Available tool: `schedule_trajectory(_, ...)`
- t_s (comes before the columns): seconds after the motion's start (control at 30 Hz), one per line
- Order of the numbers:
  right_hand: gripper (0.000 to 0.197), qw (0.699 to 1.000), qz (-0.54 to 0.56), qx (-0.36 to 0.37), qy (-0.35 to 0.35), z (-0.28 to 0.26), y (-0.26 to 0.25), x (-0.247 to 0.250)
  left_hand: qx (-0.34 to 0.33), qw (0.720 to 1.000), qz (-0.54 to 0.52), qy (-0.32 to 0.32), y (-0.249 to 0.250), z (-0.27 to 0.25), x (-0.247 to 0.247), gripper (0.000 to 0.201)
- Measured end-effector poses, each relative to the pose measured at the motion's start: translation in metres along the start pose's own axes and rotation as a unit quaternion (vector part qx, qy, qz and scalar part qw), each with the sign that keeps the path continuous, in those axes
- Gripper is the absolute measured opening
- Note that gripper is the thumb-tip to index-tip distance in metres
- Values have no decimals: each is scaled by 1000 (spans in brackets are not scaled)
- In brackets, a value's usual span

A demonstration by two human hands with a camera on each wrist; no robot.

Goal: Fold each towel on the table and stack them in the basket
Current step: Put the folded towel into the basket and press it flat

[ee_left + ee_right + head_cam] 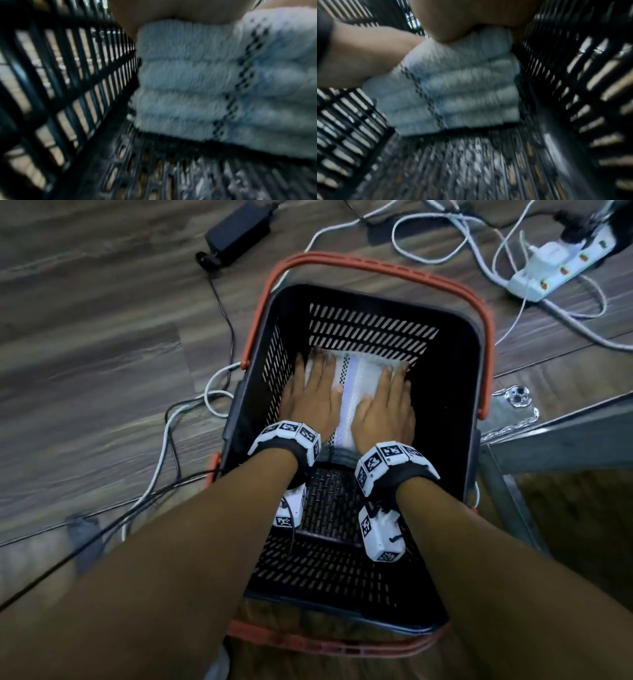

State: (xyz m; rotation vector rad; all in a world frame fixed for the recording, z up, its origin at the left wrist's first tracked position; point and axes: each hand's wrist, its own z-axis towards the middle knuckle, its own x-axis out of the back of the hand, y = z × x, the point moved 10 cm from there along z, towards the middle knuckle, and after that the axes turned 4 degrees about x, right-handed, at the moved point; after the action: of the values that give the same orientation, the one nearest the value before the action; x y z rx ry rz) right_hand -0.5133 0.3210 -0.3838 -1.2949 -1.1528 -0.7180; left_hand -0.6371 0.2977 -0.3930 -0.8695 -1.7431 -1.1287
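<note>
- Towels [356, 392] sit stacked at the far end of the basket [455, 405], long axis running away from the person, checkered stripe along it.
- Left hand [313, 402] and right hand [387, 409] press flat on top, fingers straight.
- No readable writing.

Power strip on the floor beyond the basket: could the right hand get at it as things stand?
Probably not at once: the right hand lies flat on the towel stack deep inside the basket, whose wall and orange handle stand between it and the power strip.
</note>
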Motion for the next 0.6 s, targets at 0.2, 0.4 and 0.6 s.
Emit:
schedule_trajectory(0.2, 52, 969, -64, -35, -235, -14, -13, 36, 25, 972, 150, -182, 14, -22, 34, 48)
schedule_trajectory(0.4, 43, 964, -47, 31, -262, -55, -53, 144, 6, 968, 148, -203, 48, -85, 138, 42)
schedule_trajectory(0.6, 33, 980, -48, 99, -166, -111, -94, 335, -56, 990, 110, -62, 118, -147, 291, 40)
